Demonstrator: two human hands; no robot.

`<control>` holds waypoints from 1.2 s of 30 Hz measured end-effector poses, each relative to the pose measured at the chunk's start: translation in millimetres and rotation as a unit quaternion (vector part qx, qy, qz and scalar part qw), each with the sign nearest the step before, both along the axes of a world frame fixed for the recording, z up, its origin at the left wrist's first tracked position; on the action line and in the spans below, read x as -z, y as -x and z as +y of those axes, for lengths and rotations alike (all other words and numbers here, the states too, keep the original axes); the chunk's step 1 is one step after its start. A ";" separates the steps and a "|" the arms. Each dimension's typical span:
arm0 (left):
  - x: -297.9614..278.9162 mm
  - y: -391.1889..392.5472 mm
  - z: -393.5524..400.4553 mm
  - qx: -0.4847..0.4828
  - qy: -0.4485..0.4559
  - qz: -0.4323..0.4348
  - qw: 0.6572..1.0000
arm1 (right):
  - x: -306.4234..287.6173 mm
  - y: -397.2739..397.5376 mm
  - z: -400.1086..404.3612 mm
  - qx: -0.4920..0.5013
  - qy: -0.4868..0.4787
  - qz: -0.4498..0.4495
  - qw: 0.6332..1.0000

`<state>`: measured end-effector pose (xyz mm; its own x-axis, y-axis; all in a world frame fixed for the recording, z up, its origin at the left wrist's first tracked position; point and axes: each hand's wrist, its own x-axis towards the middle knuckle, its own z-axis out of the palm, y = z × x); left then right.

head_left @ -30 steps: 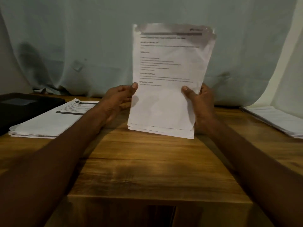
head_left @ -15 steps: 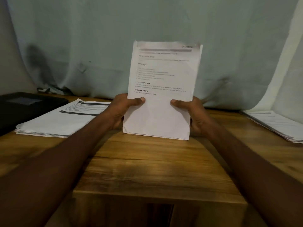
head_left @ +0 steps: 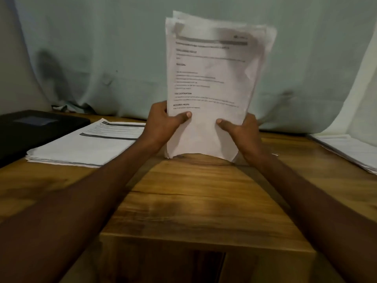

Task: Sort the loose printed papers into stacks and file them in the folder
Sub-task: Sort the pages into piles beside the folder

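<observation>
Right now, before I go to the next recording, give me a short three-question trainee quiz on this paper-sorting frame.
1. True or false: the bundle of papers lies flat on the table.
2. Which hands grip the bundle? A) left hand only B) right hand only C) both
3. Fill in: the black folder lies at the table's far ____ side, beside a flat paper stack.

Key: 1 false, it is held upright, its bottom edge at the tabletop; 2 C; 3 left.

Dim, warm light; soft shadows on the backdrop, motion blur, wide-angle bending at edges
</observation>
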<state>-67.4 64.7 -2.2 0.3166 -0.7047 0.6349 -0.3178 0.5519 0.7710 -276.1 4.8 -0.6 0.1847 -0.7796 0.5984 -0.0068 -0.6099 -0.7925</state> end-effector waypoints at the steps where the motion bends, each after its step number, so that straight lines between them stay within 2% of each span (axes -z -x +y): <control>1: 4.2 -1.1 -1.9 0.005 -0.022 -0.002 1.000 | 4.8 -0.2 -2.9 -0.015 -0.025 0.013 0.999; 3: 9.1 0.1 -2.9 0.014 -0.053 0.007 0.998 | 10.4 0.0 -5.9 -0.027 -0.070 0.007 0.997; 7: 11.1 -1.7 -5.2 0.008 -0.038 0.034 0.999 | 7.9 3.0 -9.6 -0.014 -0.090 -0.036 0.995; 9: 18.0 -2.5 -8.6 0.002 -0.083 0.043 0.996 | 11.6 2.8 -14.2 -0.036 -0.125 -0.026 0.991; 11: 24.3 -2.4 -10.1 -0.023 -0.123 0.033 0.992 | 16.4 2.0 -14.1 -0.050 -0.172 -0.017 0.984; 16: 16.1 -2.6 -10.8 -0.038 -0.086 0.016 0.995 | 11.3 5.0 -17.8 -0.051 -0.160 -0.048 0.985; 19: 20.5 -0.4 -8.1 -0.055 -0.144 -0.026 0.988 | 17.5 4.4 -19.2 -0.056 -0.204 0.001 0.977; 25: 22.9 2.9 -4.6 -0.096 -0.143 -0.071 0.982 | 16.5 4.2 -20.9 -0.013 -0.165 0.027 0.986; 28: 25.9 1.1 -2.8 -0.103 -0.186 -0.108 0.971 | 20.9 5.4 -23.3 -0.023 -0.218 0.052 0.974; 30: 22.9 2.4 -0.6 -0.097 -0.179 -0.113 0.972 | 20.8 8.0 -22.4 -0.035 -0.227 0.039 0.972; 36: 19.5 3.1 -0.4 -0.068 -0.119 -0.047 0.989 | 14.0 7.3 -24.2 -0.042 -0.165 -0.041 0.985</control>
